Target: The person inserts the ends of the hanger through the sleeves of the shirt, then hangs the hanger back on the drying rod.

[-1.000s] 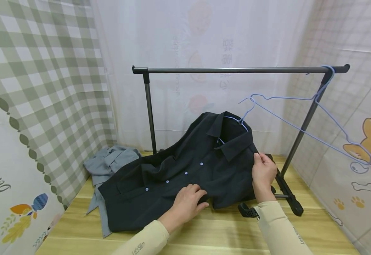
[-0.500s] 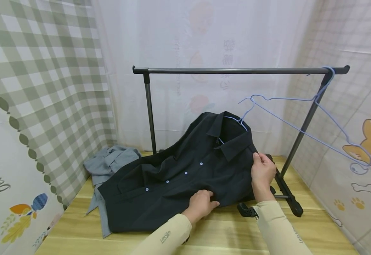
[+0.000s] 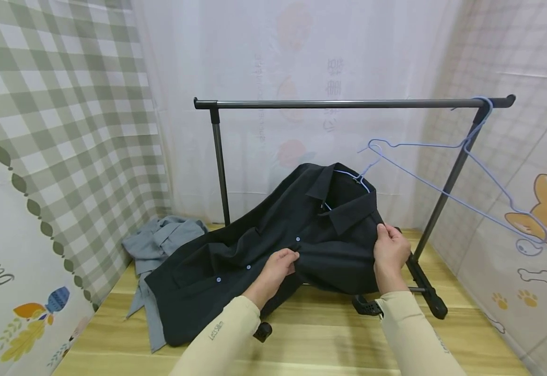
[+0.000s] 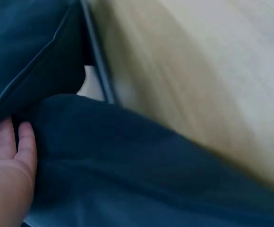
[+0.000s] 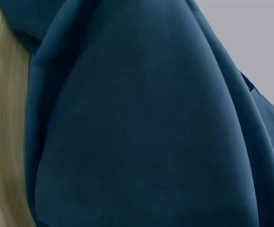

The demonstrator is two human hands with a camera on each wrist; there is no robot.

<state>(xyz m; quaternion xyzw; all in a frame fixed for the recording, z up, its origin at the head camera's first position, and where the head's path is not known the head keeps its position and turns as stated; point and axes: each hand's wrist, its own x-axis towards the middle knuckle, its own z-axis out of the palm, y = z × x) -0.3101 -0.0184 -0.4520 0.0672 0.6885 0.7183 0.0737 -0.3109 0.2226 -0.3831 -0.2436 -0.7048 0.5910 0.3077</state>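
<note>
The black shirt [image 3: 259, 250], a blue hanger [image 3: 359, 178] in its collar, is spread partly on the bench [image 3: 320, 334] in front of the rack [image 3: 348, 104]. Its front is pinched by the fingers of the left hand [image 3: 275, 270], its shoulder edge by those of the right hand [image 3: 391, 253].

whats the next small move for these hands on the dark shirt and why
Probably settle the front straight and smooth it with the left hand while the right hand steadies the side near the collar: both hands grip the dark shirt, and a blue hanger sits in its collar, but the front is rumpled into folds.
</note>
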